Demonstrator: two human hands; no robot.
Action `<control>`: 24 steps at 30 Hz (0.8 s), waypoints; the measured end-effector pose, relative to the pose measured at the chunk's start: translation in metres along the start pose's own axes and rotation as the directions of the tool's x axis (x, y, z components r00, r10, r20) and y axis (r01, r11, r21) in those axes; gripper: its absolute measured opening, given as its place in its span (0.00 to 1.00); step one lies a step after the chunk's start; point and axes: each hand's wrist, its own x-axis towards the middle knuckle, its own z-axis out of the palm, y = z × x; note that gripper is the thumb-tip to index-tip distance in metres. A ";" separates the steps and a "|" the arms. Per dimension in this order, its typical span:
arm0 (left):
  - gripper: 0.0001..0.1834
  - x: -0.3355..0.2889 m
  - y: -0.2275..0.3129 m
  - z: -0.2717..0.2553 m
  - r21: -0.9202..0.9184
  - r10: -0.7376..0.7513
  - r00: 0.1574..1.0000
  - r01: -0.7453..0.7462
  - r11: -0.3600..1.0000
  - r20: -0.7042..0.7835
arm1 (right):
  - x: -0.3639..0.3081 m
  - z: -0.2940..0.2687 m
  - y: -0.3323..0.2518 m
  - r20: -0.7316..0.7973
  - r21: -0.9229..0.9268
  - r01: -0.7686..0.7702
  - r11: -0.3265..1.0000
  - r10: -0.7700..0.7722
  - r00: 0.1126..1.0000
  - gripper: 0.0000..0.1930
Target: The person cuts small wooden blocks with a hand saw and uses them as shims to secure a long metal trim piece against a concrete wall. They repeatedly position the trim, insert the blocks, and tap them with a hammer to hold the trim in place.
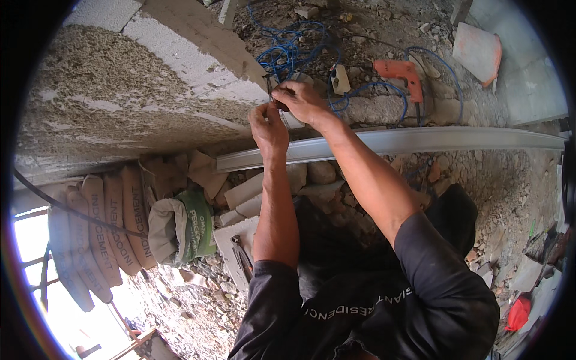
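Head: left hand (pixel 269 128) and right hand (pixel 305 103) pinch something dark (pixel 281 105); green sack's (pixel 198 223) contents hidden

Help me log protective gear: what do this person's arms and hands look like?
The left hand and right hand are bare, with no gloves visible. The forearms are bare below short dark sleeves, and pale lettering marks the dark shirt.
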 end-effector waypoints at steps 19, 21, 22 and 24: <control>0.16 0.006 0.018 -0.015 -0.099 -0.178 0.966 0.199 0.975 0.185 | -0.008 0.008 0.009 -0.090 0.035 0.044 0.998 -0.041 0.995 0.14; 0.17 0.007 0.018 -0.015 -0.115 -0.164 0.968 0.187 0.976 0.189 | -0.009 0.007 0.012 -0.065 0.083 -0.010 0.996 0.016 0.998 0.14; 0.17 0.007 0.018 -0.018 -0.081 -0.162 0.963 0.183 0.980 0.214 | -0.012 0.009 0.010 -0.066 0.099 -0.005 0.995 0.012 0.998 0.14; 0.17 0.008 0.018 -0.024 -0.013 -0.161 0.951 0.171 0.985 0.264 | -0.014 0.011 0.005 -0.065 0.078 0.007 0.997 -0.002 0.998 0.13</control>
